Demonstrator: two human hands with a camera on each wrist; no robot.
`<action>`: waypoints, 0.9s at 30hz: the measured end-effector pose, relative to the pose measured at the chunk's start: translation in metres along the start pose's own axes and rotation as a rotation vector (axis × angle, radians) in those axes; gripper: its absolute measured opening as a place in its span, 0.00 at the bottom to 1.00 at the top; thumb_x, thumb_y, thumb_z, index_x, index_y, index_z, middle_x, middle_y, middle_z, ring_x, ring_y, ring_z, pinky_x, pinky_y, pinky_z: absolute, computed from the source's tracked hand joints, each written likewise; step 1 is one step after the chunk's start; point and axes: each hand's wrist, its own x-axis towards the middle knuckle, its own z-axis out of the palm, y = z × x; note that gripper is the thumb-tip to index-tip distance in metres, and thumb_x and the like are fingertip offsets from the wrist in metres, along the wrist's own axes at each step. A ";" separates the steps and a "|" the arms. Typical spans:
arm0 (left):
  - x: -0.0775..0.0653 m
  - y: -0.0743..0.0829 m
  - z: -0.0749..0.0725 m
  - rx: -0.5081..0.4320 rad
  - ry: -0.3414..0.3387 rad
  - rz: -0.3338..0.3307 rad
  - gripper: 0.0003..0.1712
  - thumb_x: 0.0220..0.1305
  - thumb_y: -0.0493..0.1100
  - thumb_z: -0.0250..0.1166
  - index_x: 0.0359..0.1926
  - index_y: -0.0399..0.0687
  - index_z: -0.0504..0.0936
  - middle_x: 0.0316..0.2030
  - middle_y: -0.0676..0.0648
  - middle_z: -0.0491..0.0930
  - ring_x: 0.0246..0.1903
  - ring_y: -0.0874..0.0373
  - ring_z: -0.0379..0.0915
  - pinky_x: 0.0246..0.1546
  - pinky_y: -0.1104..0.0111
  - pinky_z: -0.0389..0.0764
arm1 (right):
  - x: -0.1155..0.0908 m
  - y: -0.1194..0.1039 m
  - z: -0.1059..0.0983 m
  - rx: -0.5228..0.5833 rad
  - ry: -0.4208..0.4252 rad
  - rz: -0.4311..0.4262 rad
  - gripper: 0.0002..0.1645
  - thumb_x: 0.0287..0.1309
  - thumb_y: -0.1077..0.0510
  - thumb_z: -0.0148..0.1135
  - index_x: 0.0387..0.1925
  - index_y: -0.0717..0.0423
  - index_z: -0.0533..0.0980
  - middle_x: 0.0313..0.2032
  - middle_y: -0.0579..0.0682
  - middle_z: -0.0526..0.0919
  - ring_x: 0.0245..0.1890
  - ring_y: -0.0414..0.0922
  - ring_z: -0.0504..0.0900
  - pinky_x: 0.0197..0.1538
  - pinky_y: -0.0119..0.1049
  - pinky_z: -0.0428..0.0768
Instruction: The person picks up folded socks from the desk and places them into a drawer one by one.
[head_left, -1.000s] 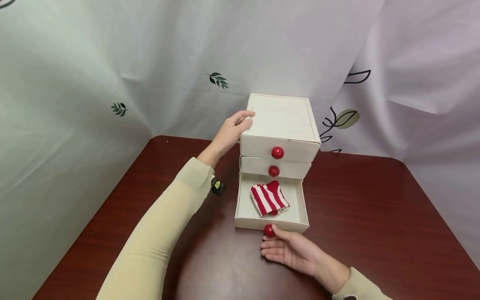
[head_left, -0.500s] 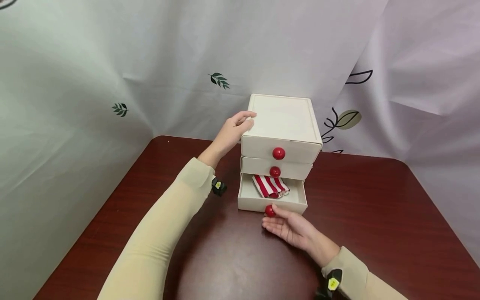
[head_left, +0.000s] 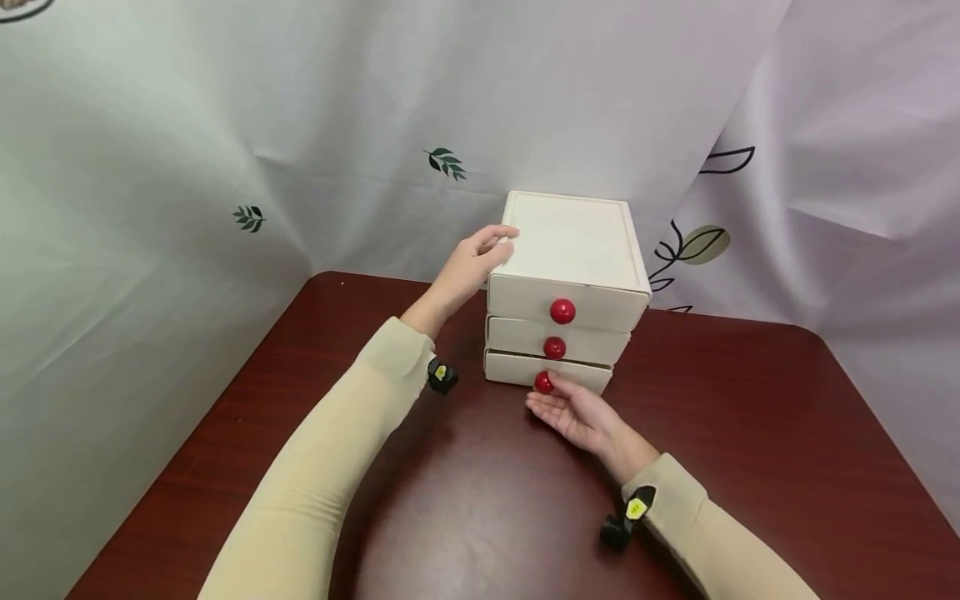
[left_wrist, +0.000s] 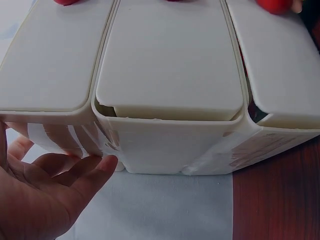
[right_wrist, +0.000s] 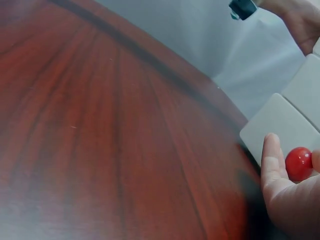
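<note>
A white cabinet of three drawers (head_left: 573,242), each with a round red knob, stands on the dark red table. My left hand (head_left: 476,257) rests at its upper left edge in the head view, two fingertips over the top. In the left wrist view that hand's other fingers (left_wrist: 95,175) lie against the cabinet's side. With thumb and fingers on either side of the lowest red knob (head_left: 543,382), my right hand (head_left: 577,417) pinches it. The bottom drawer (head_left: 510,367) is nearly closed, a thin dark gap along its top. Its contents are hidden.
The upper two drawers sit pushed in, with the top knob (head_left: 562,311) and middle knob (head_left: 554,347) facing me. A pale leaf-printed curtain (head_left: 375,125) hangs behind the table (head_left: 750,433). Each wrist carries a small black camera.
My right hand has moved away from me with the lowest knob, sliding the bottom drawer in. The folded red-and-white striped cloth inside it has gone out of sight. My left hand stays in place.
</note>
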 end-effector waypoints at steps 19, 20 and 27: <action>0.000 -0.002 -0.001 0.010 -0.006 0.016 0.21 0.67 0.54 0.54 0.59 0.60 0.73 0.65 0.52 0.62 0.64 0.61 0.55 0.55 0.58 0.67 | 0.004 -0.001 -0.002 -0.040 0.006 -0.061 0.17 0.70 0.53 0.43 0.47 0.66 0.63 0.37 0.63 0.77 0.42 0.51 0.80 0.52 0.40 0.74; -0.001 -0.002 -0.002 0.014 -0.005 0.015 0.21 0.67 0.54 0.54 0.59 0.60 0.73 0.65 0.52 0.62 0.64 0.62 0.56 0.55 0.59 0.67 | 0.003 0.001 -0.002 -0.054 0.001 -0.063 0.21 0.70 0.52 0.43 0.48 0.68 0.62 0.38 0.63 0.76 0.42 0.52 0.80 0.53 0.41 0.74; -0.014 -0.005 -0.009 0.133 0.016 0.026 0.28 0.67 0.61 0.49 0.66 0.63 0.65 0.65 0.57 0.63 0.62 0.64 0.58 0.58 0.62 0.64 | -0.016 0.015 -0.001 -0.225 -0.082 -0.037 0.40 0.69 0.43 0.40 0.62 0.76 0.52 0.41 0.59 0.76 0.42 0.51 0.80 0.50 0.42 0.75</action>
